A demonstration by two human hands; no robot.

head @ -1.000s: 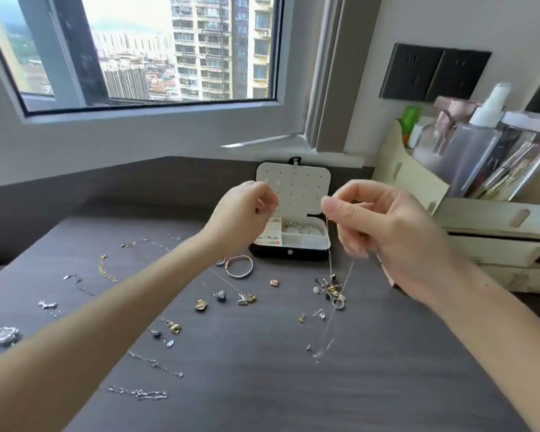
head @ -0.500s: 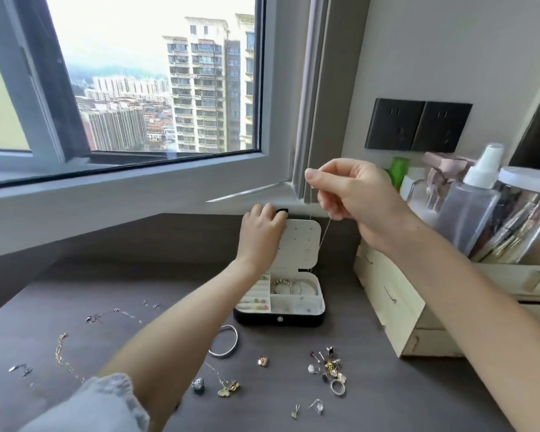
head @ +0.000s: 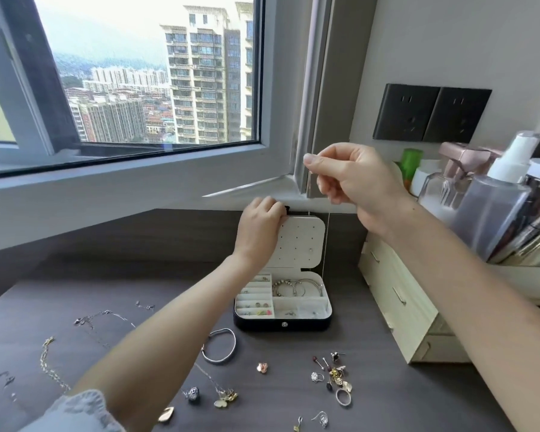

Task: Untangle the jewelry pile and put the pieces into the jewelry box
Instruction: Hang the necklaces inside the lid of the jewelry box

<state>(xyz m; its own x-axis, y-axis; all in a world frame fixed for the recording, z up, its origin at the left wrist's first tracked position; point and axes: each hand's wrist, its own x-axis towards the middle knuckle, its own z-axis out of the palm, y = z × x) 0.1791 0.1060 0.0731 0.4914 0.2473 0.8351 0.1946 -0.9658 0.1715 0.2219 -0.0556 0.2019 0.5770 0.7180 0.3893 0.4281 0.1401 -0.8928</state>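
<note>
I see L hand w/ fingers curled over the top edge of the jewelry box lid. R hand is raised, thumb & forefinger pinching a chain hanging just right of the lid. Box sits open on the desk, loose jewelry pile in front.

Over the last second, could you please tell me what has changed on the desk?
The right hand raised the pinched chain off the pile and over the jewelry box. The left hand moved away to grip the lid by its top edge. The box stays open, and the loose pieces are unmoved.
</note>
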